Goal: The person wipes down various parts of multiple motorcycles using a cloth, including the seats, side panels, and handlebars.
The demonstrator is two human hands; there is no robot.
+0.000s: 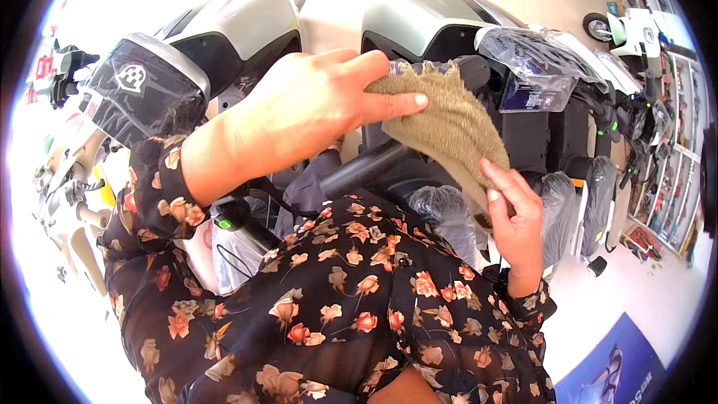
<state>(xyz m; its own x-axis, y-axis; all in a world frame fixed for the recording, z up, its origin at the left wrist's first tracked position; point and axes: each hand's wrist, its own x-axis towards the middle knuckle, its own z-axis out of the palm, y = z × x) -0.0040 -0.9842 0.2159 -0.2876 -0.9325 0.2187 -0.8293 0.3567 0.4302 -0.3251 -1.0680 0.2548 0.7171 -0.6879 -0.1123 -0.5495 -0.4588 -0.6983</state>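
An olive-brown towelling cloth (456,123) with a frayed upper edge is stretched at a slant between my two hands, in front of my chest. My left hand (329,97) pinches its upper left end, the thumb lying along the front of the fabric. At the lower right end, my right hand (516,209) grips the cloth between thumb and fingers. Just beneath the cloth is a dark tube (366,168), partly hidden by it.
Silver scooter bodies (247,19) stand ahead of me, beside a black plastic-wrapped panel (149,86). Clear film covers a part (538,56) at right and some seats (449,213). A blue poster (613,366) lies lower right; shelves (684,142) line the right side.
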